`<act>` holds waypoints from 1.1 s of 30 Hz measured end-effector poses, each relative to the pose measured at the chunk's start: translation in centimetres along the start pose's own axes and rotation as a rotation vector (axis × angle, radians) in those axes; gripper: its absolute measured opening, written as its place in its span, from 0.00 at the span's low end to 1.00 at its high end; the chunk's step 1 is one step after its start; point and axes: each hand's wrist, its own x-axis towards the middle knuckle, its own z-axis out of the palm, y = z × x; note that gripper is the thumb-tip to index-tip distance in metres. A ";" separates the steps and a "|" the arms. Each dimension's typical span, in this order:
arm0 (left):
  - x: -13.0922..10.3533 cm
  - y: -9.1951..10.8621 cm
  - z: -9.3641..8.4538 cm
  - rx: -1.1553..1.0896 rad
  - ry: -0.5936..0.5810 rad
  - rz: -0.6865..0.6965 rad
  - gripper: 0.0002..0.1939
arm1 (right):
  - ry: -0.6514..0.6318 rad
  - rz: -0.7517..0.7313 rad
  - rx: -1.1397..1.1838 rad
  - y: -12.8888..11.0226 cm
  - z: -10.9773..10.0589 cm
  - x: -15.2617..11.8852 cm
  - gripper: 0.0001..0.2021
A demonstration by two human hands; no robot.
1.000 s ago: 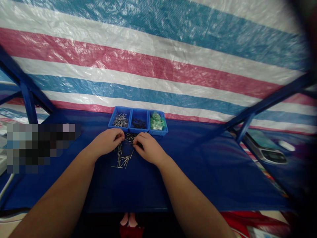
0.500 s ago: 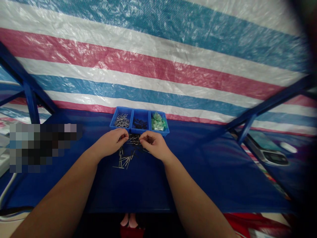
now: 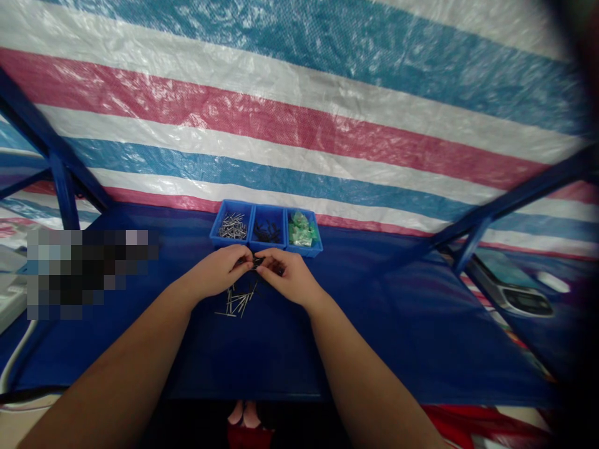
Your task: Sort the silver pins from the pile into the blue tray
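Observation:
My left hand is closed in a pinch just in front of the blue bins. My right hand pinches too, its fingertips almost meeting those of the left. Something small and dark shows between the fingertips, too small to name. Below the hands, several thin silvery metal pins lie loose on the blue table, with part of the pile covered by my fingers. Behind the hands stand three joined blue bins: the left one has metal pins, the middle one small black pieces, the right one green-tinted plastic packets.
The blue table reaches out to both sides. Blue metal frame bars rise at left and right, with a striped tarp behind. A scale-like device sits at far right. A blurred-out patch covers something at left.
My two hands have come together, the right moving left and the left slightly right. They now cover the upper pile of pins. The view has shifted slightly.

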 end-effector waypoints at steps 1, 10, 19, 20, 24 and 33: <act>0.0 0.1 0.1 -0.010 -0.008 0.008 0.09 | -0.025 -0.001 0.003 -0.2 0.2 0.0 0.13; -0.1 0.7 0.2 -0.190 -0.008 0.020 0.10 | 0.048 0.015 0.071 0.0 0.4 0.1 0.05; -0.1 -0.7 -0.1 -0.065 -0.004 -0.012 0.05 | 0.030 0.118 -0.041 0.8 -1.0 -0.1 0.10; -0.1 -0.7 -0.1 -0.061 -0.014 -0.012 0.04 | 0.048 0.112 0.002 0.9 -1.0 0.0 0.09; -0.1 -0.7 0.1 -0.069 -0.025 -0.010 0.04 | 0.215 0.006 0.283 1.6 -0.6 0.7 0.24; -0.1 -0.9 -0.3 -0.019 -0.040 -0.060 0.06 | 0.157 -0.115 0.075 1.0 0.0 0.3 0.22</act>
